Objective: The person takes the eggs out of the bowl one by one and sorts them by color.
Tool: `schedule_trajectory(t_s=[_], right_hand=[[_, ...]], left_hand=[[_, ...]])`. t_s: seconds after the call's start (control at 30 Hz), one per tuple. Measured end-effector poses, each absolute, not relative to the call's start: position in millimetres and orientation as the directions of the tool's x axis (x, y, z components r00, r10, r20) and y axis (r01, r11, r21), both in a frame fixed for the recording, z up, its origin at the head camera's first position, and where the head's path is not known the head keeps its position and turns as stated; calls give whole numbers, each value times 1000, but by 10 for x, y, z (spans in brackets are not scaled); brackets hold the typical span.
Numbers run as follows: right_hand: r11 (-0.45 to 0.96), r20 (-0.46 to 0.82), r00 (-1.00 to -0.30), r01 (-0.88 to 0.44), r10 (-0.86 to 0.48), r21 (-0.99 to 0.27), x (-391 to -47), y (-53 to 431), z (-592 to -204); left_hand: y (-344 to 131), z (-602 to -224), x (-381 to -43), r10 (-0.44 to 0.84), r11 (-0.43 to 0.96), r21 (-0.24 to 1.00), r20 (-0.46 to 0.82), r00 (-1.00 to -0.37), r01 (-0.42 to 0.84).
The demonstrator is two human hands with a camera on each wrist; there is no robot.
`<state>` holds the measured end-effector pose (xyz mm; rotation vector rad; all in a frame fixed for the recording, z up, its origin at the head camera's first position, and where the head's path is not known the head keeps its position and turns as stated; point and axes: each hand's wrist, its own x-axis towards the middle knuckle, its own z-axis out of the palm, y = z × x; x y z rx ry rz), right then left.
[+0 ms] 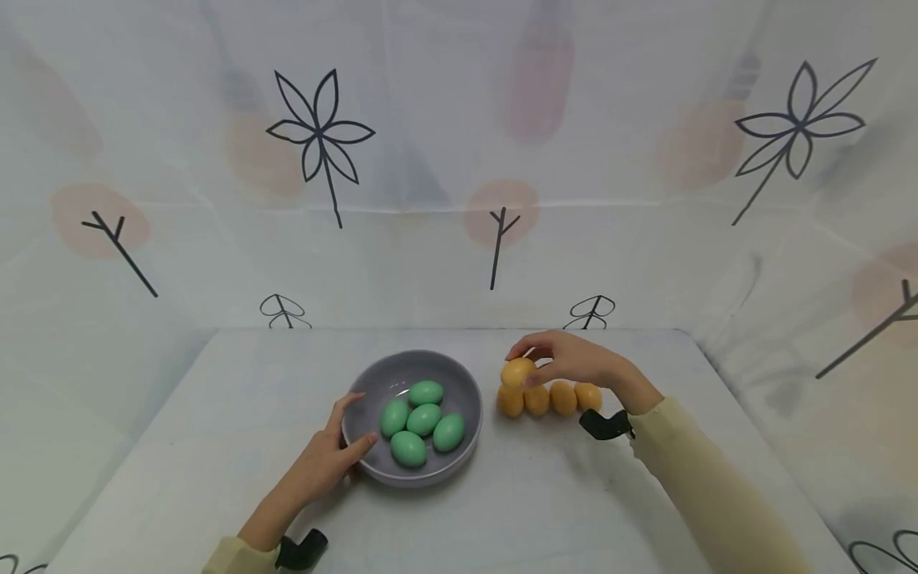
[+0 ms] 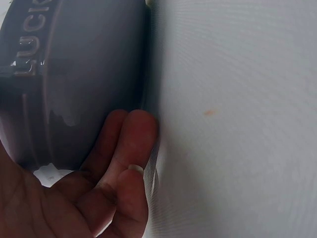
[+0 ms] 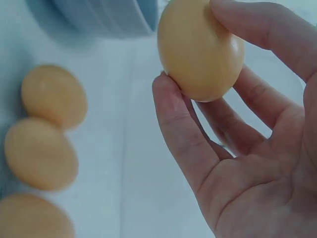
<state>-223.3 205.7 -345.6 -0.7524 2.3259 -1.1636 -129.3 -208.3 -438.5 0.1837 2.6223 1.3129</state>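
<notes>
A grey-purple bowl (image 1: 459,387) stands on the table, with several green eggs (image 1: 424,419) inside it. My left hand (image 1: 326,462) grips the bowl at its left side, the thumb at the rim. In the left wrist view, curled fingers (image 2: 136,131) lie against the bowl's outer wall (image 2: 94,64), low by the tabletop. My right hand (image 1: 577,359) holds a yellow-orange egg (image 3: 200,49) between thumb and fingertips. That egg is raised above the left end of a row of several similar eggs (image 1: 562,397), to the right of the bowl.
The white table (image 1: 559,502) reaches back to a pale curtain (image 1: 416,263) with leaf and flower drawings, which also hangs at both sides. Dark straps with camera mounts (image 1: 605,424) sit on both wrists.
</notes>
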Motion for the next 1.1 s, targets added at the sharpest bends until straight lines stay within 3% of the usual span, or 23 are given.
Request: schedule_trajectory(t_s=[0.23, 0.53, 1.1], right_hand=[[509, -121, -829, -213, -546, -834, -2216, 2346, -3531], [499, -107, -869, -173, -483, -849, -2178, 2741, -3687], [571, -152, -965, 3, -212, -821, -2007, 3231, -3931]], left_hand=[[-2091, -4392, -1301, 200, 599, 801, -124, -972, 21], [-2092, -4388, -1293, 213, 584, 811, -119, -970, 29], [-2094, -4396, -1299, 213, 589, 808, -121, -970, 28]])
